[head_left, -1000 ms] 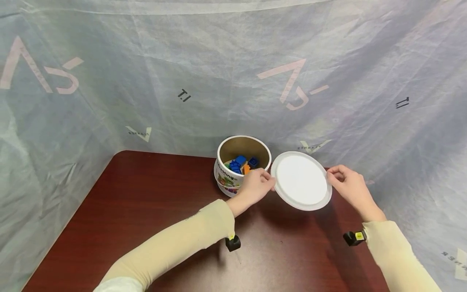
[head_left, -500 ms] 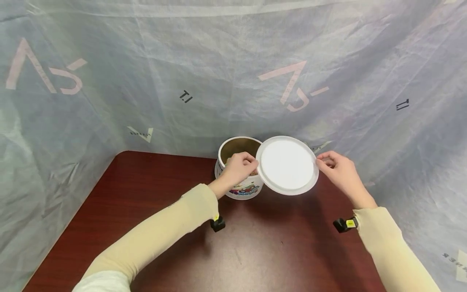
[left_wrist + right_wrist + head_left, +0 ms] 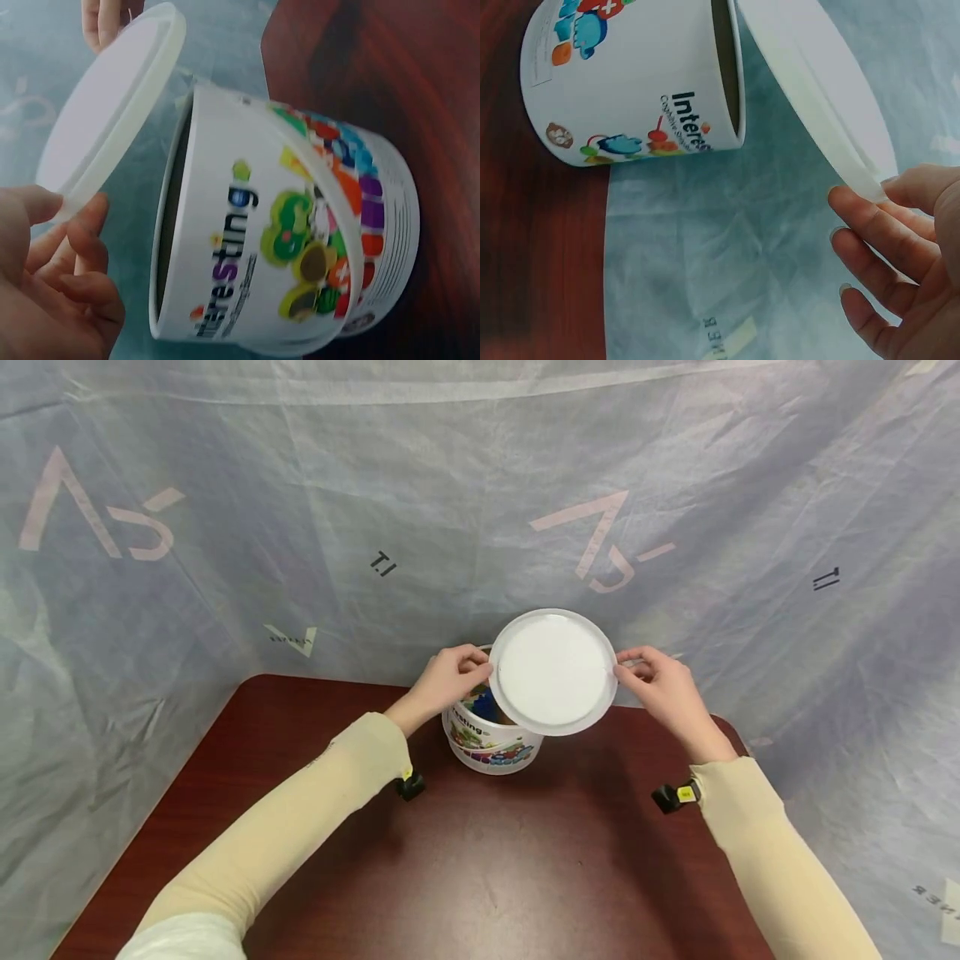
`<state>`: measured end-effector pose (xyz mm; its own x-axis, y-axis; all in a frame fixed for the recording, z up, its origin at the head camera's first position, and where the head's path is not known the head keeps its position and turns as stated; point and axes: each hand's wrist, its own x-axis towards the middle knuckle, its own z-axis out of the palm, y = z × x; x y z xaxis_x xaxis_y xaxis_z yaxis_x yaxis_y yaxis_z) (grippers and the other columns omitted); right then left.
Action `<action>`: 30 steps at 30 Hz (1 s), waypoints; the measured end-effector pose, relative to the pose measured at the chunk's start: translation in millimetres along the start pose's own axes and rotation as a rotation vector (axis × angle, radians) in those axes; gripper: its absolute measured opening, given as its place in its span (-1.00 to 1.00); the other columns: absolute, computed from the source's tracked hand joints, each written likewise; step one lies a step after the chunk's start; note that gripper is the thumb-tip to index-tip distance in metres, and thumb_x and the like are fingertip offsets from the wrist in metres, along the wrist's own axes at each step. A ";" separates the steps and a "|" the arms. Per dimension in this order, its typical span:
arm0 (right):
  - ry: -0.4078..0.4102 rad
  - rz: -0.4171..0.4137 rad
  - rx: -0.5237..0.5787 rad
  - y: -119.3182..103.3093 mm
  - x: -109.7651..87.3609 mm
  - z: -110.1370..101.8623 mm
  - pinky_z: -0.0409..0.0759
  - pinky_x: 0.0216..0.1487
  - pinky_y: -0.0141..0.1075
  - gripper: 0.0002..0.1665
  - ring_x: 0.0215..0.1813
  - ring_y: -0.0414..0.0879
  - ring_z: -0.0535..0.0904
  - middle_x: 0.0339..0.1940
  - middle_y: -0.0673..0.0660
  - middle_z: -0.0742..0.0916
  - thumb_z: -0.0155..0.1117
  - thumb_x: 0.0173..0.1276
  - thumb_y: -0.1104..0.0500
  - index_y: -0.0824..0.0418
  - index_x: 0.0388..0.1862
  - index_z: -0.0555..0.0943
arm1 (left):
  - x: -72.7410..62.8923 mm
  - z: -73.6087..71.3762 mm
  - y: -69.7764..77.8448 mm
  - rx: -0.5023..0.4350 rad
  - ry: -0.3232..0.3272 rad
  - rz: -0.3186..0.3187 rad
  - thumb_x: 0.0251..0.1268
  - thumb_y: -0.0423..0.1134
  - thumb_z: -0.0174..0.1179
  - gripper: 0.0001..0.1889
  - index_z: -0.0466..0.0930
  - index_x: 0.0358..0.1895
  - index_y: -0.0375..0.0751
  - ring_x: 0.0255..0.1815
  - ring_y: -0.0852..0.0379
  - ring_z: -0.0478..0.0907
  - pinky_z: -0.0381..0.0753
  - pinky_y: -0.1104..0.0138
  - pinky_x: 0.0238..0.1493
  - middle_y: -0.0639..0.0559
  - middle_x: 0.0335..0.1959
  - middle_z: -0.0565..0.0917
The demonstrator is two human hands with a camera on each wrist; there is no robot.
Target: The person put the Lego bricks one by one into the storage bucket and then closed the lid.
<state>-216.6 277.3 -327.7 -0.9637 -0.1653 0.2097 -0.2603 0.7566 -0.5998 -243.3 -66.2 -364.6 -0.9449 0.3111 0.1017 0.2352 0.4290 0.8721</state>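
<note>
A round white lid [image 3: 557,670] is held tilted above a white printed bucket [image 3: 491,756], covering the right part of its mouth in the head view. My left hand [image 3: 447,678] pinches the lid's left edge between thumb and fingers. On the opposite edge, my right hand [image 3: 660,687] pinches it the same way. Both wrist views show a gap between the lid and the bucket's rim [image 3: 171,217]. Blue building blocks [image 3: 482,703] show inside the bucket; the lid hides the rest of the contents.
The bucket stands near the far edge of a dark red-brown table [image 3: 487,860]. Behind it hangs a grey printed cloth [image 3: 450,510], which also runs down both sides. A white carrying handle [image 3: 334,195] lies against the bucket's side.
Both hands have carried the lid left and up, from right of the bucket to over its mouth. The bucket stays in about the same place.
</note>
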 end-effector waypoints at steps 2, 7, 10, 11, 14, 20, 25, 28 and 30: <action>0.007 -0.010 0.007 -2.6 4.2 3.4 0.52 -0.15 -0.10 -0.52 -0.01 0.17 0.71 -0.05 0.32 0.81 0.19 0.60 -0.06 0.23 0.29 0.62 | 1.3 -6.3 -1.5 0.006 0.006 0.010 0.61 -0.07 0.16 -0.69 0.65 0.17 -0.18 -0.35 -0.13 0.64 0.58 0.26 -0.33 -0.16 -0.08 0.80; 0.034 -0.062 0.038 -7.9 14.1 11.9 0.60 0.06 0.08 -0.53 0.08 0.24 0.73 -0.02 0.32 0.81 0.22 0.60 0.01 0.27 0.31 0.64 | 4.0 -22.3 -3.4 0.046 0.024 0.040 0.60 -0.06 0.18 -0.70 0.66 0.17 -0.14 -0.33 -0.10 0.66 0.64 0.20 -0.26 -0.16 -0.04 0.79; 0.057 -0.096 0.042 -11.6 19.9 16.6 0.62 0.11 0.15 -0.57 0.08 0.26 0.73 -0.02 0.33 0.81 0.25 0.59 0.05 0.27 0.27 0.65 | 6.0 -31.5 -5.4 0.062 0.028 0.051 0.58 -0.07 0.20 -0.72 0.67 0.14 -0.13 -0.29 -0.14 0.67 0.66 0.18 -0.23 -0.14 -0.03 0.78; 0.062 -0.108 0.039 -12.8 21.7 18.1 0.62 0.12 0.17 -0.58 0.08 0.26 0.73 -0.02 0.33 0.81 0.25 0.59 0.07 0.27 0.26 0.65 | 6.9 -34.1 -6.7 0.066 0.030 0.056 0.58 -0.08 0.20 -0.73 0.67 0.13 -0.13 -0.29 -0.14 0.67 0.66 0.17 -0.23 -0.13 -0.03 0.78; 0.067 -0.133 0.026 -16.8 25.6 21.7 0.60 0.15 0.22 -0.62 0.10 0.26 0.72 0.01 0.35 0.80 0.25 0.59 0.10 0.27 0.24 0.64 | 7.9 -41.0 -10.2 0.082 0.038 0.079 0.56 -0.11 0.23 -0.75 0.68 0.11 -0.14 -0.28 -0.13 0.68 0.66 0.18 -0.24 -0.11 -0.03 0.78; 0.082 -0.209 0.004 -23.6 31.8 28.4 0.55 0.19 0.23 -0.73 0.08 0.21 0.72 -0.02 0.31 0.80 0.29 0.55 0.19 0.26 0.13 0.64 | 7.8 -51.1 -15.8 0.139 0.073 0.144 0.52 -0.16 0.28 -0.80 0.70 0.07 -0.11 -0.33 -0.14 0.67 0.64 0.22 -0.31 -0.08 -0.04 0.78; 0.120 -0.306 -0.009 -25.1 37.6 34.6 0.55 0.16 0.17 -0.80 0.00 0.17 0.72 -0.12 0.25 0.81 0.36 0.49 0.26 0.25 0.04 0.65 | 6.5 -57.6 -18.1 0.207 0.121 0.189 0.51 -0.21 0.29 -0.83 0.72 0.04 -0.10 -0.42 0.01 0.54 0.54 0.24 -0.36 -0.06 -0.05 0.78; 0.142 -0.357 -0.033 -25.3 40.5 38.4 0.56 0.13 0.16 -0.82 -0.03 0.16 0.71 -0.15 0.24 0.80 0.39 0.44 0.31 0.25 -0.02 0.66 | 6.6 -60.0 -21.6 0.238 0.141 0.221 0.50 -0.24 0.28 -0.84 0.71 0.04 -0.12 -0.40 0.03 0.54 0.53 0.23 -0.33 -0.05 -0.04 0.79; 0.157 -0.388 -0.055 -25.4 42.1 41.0 0.55 0.10 0.15 -0.83 -0.04 0.17 0.71 -0.16 0.23 0.80 0.41 0.42 0.32 0.26 -0.05 0.66 | 6.3 -61.0 -24.2 0.256 0.152 0.243 0.50 -0.27 0.28 -0.83 0.71 0.05 -0.13 -0.38 0.03 0.57 0.54 0.23 -0.31 -0.05 -0.02 0.79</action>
<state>-253.0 225.2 -335.3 -0.7732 -0.3489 0.5297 -0.5941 0.6906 -0.4124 -268.8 -126.4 -355.9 -0.8731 0.3084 0.3776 0.4875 0.5623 0.6679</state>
